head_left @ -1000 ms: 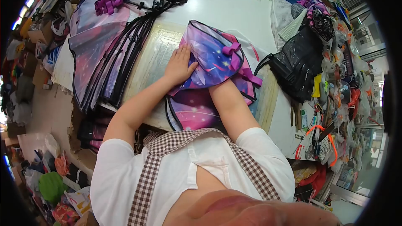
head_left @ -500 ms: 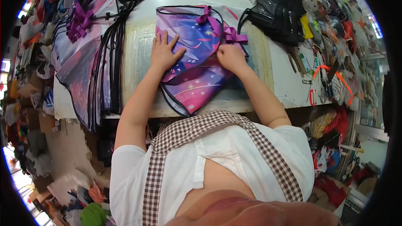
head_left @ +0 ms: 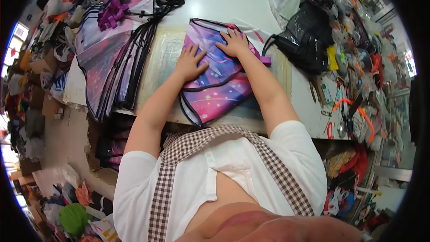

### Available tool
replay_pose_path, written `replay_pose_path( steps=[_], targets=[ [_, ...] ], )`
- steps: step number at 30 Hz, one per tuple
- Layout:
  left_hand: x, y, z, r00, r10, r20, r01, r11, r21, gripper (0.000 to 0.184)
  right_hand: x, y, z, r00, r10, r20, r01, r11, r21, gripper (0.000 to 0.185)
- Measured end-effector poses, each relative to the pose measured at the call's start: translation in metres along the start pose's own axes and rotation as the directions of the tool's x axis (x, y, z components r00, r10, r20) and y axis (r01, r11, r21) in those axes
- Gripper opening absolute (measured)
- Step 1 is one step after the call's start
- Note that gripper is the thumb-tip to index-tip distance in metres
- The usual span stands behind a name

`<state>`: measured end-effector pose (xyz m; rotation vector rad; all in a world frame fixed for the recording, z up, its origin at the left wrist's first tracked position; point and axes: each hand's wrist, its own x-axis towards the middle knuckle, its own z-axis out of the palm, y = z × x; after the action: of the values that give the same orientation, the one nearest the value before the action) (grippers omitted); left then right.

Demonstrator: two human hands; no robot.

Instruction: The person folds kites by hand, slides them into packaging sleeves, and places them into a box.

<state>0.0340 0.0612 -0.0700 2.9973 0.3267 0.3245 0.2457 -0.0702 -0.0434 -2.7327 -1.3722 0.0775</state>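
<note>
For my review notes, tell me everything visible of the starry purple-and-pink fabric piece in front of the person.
The fabric piece is purple, blue and pink, with pale star-like specks and black edging. It looks like thin, slightly shiny cloth, creased and folded in layers, a pink flap lying toward the person. A purple ribbon shows at its right. It lies on a pale board; the left grip and right grip, bare hands with fingers spread, rest on top.
</note>
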Motion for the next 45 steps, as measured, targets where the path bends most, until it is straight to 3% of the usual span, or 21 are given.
replay_pose_path(
  steps=[3,6,7,9,12,14,15,18,19,22,27,31,34,35,38,39,42,43,45],
  targets=[
    [-0.02,0.008,-0.006,0.999,0.048,0.025,-0.047,0.998,-0.032,0.068,0.005,0.012,0.011,0.999,0.027,0.042,-0.028,1.0,0.009,0.072],
    [-0.027,0.01,-0.009,0.998,0.067,0.005,-0.067,0.997,-0.037,0.07,0.028,0.05,0.026,0.973,-0.094,-0.212,0.174,0.899,0.401,0.072],
    [-0.025,0.01,-0.01,0.996,0.092,0.016,-0.091,0.995,-0.045,0.07,0.013,0.067,0.017,0.976,-0.066,-0.208,0.147,0.902,0.405,0.072],
    [-0.026,0.013,-0.013,0.998,0.064,0.018,-0.063,0.997,-0.044,0.07,-0.032,0.101,-0.018,0.932,0.14,-0.335,0.096,0.795,0.599,0.066],
    [-0.026,0.012,-0.01,0.998,0.051,0.022,-0.05,0.998,-0.049,0.071,-0.105,0.123,0.003,0.953,0.172,-0.248,-0.035,0.879,0.475,0.056],
    [-0.025,0.011,-0.01,0.999,0.043,0.03,-0.041,0.998,-0.043,0.072,-0.136,0.118,0.007,0.967,0.047,-0.249,-0.022,0.995,0.102,0.053],
    [-0.024,0.011,-0.009,0.999,0.046,0.025,-0.045,0.998,-0.046,0.072,-0.138,0.118,-0.002,0.967,0.049,-0.251,-0.025,0.995,0.096,0.053],
    [-0.025,0.011,-0.008,0.999,0.038,0.03,-0.037,0.999,-0.039,0.072,-0.134,0.112,-0.033,0.953,0.293,0.079,-0.303,0.915,0.266,0.051],
    [-0.025,0.011,-0.008,0.999,0.035,0.027,-0.034,0.999,-0.04,0.072,-0.132,0.107,-0.038,0.954,0.29,0.078,-0.3,0.917,0.263,0.051],
    [-0.025,0.011,-0.009,0.999,0.034,0.023,-0.033,0.998,-0.049,0.072,-0.122,0.087,-0.045,0.993,-0.048,-0.108,0.081,0.944,0.319,0.051],
    [-0.027,0.011,-0.007,0.999,0.038,-0.002,-0.038,0.998,-0.055,0.071,-0.066,0.067,-0.036,0.994,-0.009,-0.108,0.049,0.928,0.37,0.045],
    [-0.026,0.012,-0.011,0.999,0.032,0.0,-0.032,0.997,-0.063,0.069,-0.032,0.052,-0.024,0.979,0.116,-0.167,-0.086,0.981,0.174,0.038],
    [-0.026,0.013,-0.012,1.0,0.031,0.005,-0.03,0.997,-0.07,0.069,-0.003,0.064,0.01,0.926,-0.197,-0.321,0.141,0.972,-0.19,0.037],
    [-0.025,0.013,-0.012,1.0,0.028,0.004,-0.028,0.997,-0.068,0.069,-0.002,0.06,0.005,0.925,-0.2,-0.322,0.144,0.971,-0.19,0.037],
    [-0.026,0.013,-0.012,0.999,0.043,-0.015,-0.044,0.997,-0.06,0.069,-0.002,0.05,-0.016,0.981,-0.193,-0.005,0.184,0.929,0.32,0.035],
    [-0.027,0.013,-0.012,0.999,0.044,-0.011,-0.045,0.997,-0.063,0.069,-0.008,0.05,-0.023,0.982,-0.19,-0.002,0.18,0.929,0.322,0.035],
    [-0.026,0.013,-0.012,0.999,0.041,-0.018,-0.042,0.997,-0.062,0.069,-0.044,0.061,-0.041,0.995,0.097,0.025,-0.097,0.864,0.494,0.042],
    [-0.025,0.013,-0.012,0.999,0.041,-0.014,-0.042,0.997,-0.067,0.069,-0.061,0.07,-0.039,0.995,0.099,0.031,-0.102,0.865,0.492,0.042],
    [-0.023,0.013,-0.016,0.999,0.034,0.002,-0.033,0.997,-0.063,0.069,-0.095,0.089,-0.034,0.996,-0.008,0.089,-0.014,0.968,0.249,0.051]
  ],
)
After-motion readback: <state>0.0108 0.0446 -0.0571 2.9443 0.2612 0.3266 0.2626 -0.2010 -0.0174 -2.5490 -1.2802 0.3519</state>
